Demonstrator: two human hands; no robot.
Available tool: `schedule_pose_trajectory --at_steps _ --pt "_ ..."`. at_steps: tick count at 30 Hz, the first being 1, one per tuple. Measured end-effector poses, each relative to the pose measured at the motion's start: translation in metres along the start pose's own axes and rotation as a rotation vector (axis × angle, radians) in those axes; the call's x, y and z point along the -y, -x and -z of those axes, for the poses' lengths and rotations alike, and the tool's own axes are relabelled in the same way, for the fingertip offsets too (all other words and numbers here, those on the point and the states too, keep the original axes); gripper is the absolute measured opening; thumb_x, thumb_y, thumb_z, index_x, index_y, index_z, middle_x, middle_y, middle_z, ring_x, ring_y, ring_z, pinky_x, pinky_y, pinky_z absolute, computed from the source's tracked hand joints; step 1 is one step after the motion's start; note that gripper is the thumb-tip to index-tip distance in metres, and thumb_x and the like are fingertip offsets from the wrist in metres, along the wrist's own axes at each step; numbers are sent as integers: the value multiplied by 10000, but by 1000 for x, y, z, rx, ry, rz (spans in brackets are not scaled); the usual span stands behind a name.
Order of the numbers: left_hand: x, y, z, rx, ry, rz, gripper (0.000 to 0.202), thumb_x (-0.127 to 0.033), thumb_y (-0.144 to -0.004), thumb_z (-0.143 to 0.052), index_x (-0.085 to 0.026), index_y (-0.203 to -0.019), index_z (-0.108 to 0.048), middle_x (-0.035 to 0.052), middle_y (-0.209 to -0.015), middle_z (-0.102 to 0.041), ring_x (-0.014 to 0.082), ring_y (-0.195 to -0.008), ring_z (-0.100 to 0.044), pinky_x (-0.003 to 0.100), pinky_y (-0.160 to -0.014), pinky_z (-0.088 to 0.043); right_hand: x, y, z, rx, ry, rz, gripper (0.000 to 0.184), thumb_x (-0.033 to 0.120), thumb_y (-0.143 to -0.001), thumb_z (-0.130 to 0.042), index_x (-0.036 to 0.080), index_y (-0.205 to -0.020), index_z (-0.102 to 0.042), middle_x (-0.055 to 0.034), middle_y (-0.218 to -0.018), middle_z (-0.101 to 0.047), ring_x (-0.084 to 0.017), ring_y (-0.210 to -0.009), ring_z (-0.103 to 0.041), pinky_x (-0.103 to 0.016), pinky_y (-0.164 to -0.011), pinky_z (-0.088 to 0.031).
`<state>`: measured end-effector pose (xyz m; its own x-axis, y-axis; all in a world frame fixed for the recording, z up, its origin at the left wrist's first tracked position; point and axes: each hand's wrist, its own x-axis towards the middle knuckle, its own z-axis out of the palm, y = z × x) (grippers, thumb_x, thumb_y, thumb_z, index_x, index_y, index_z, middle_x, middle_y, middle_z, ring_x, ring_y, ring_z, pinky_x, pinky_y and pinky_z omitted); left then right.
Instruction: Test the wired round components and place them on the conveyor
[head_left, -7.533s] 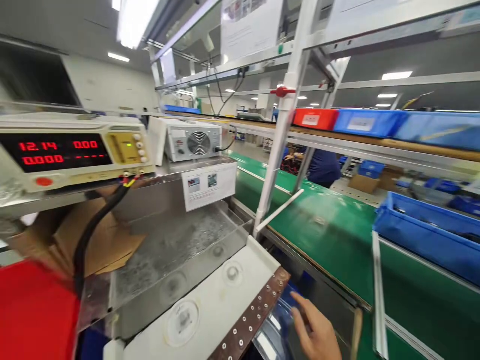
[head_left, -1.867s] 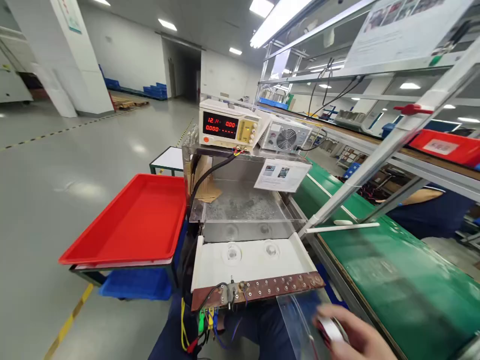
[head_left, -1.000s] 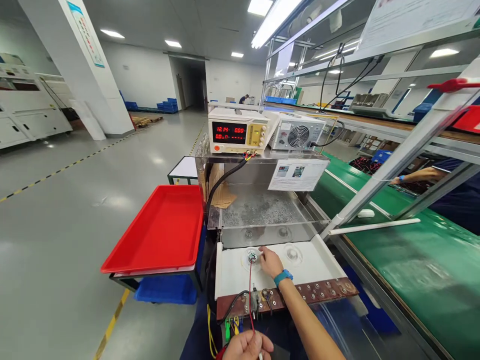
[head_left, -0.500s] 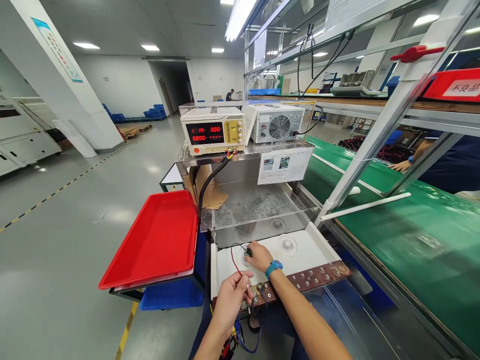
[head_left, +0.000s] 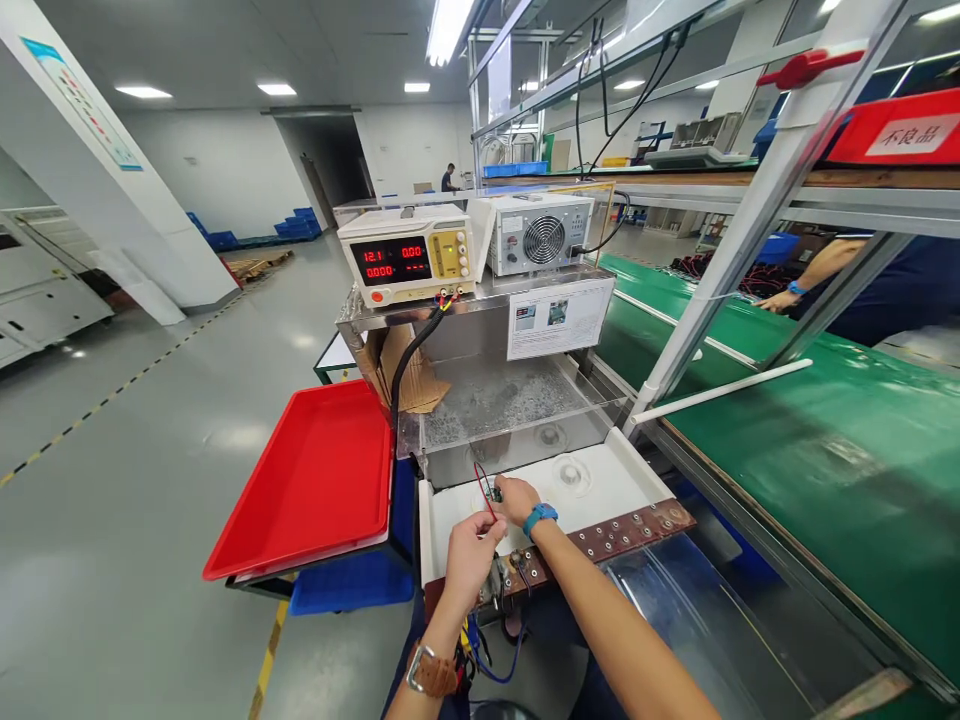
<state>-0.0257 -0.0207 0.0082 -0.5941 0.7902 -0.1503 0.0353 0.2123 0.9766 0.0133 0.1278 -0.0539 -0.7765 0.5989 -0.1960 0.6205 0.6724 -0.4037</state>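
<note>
My right hand (head_left: 517, 500), with a blue watch at its wrist, is closed on a small green circuit board (head_left: 493, 494). A thin red wire (head_left: 480, 483) loops up from the board and comes down to my left hand (head_left: 475, 548), whose fingers pinch it. Both hands are close together over the white tray (head_left: 457, 510) of the bench. Just below them runs a brown strip with metal studs (head_left: 600, 543), with a clamp-like fitting and cables at its left part. My fingers hide part of the board.
A bench power supply (head_left: 405, 258) with red digits stands on the metal shelf, beside a grey fan-faced unit (head_left: 541, 235). To the left lies a red tray (head_left: 315, 470). A green conveyor belt (head_left: 825, 450) runs along the right, where a co-worker's hand (head_left: 780, 300) rests.
My left hand has moved up, closer to my right hand, with the red wire bent into a tighter loop. The power supply's upper left reading has changed to 12.1.
</note>
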Motion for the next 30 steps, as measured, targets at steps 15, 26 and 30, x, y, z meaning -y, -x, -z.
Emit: schedule_pose_trajectory --at_steps 15,26,30 --pt "37 -13 -15 117 -259 57 353 -464 -737 -561 -129 -752 -675 37 -684 -654 154 -654 -558 245 -627 -393 -2 0 0 -2 -57 -16 371 448 -774 -650 198 -1038 -578 -78 -947 -682 -233 -906 -631 -282 -693 -359" --pt "38 -13 -18 68 -466 144 221 -374 -775 -597 -169 -765 -681 14 -697 -677 149 -654 -582 229 -595 -352 -2 3 3 9 -65 -4 375 427 -774 -657 189 -1050 -568 -83 -954 -676 -223 -895 -625 -274 -689 -339" --pt "32 -12 -18 65 -509 146 167 -316 -774 -594 -177 -737 -678 1 -708 -683 149 -672 -588 231 -603 -339 2 7 7 6 -69 2 345 401 -779 -651 184 -1034 -567 -78 -943 -678 -222 -896 -626 -273 -678 -324"
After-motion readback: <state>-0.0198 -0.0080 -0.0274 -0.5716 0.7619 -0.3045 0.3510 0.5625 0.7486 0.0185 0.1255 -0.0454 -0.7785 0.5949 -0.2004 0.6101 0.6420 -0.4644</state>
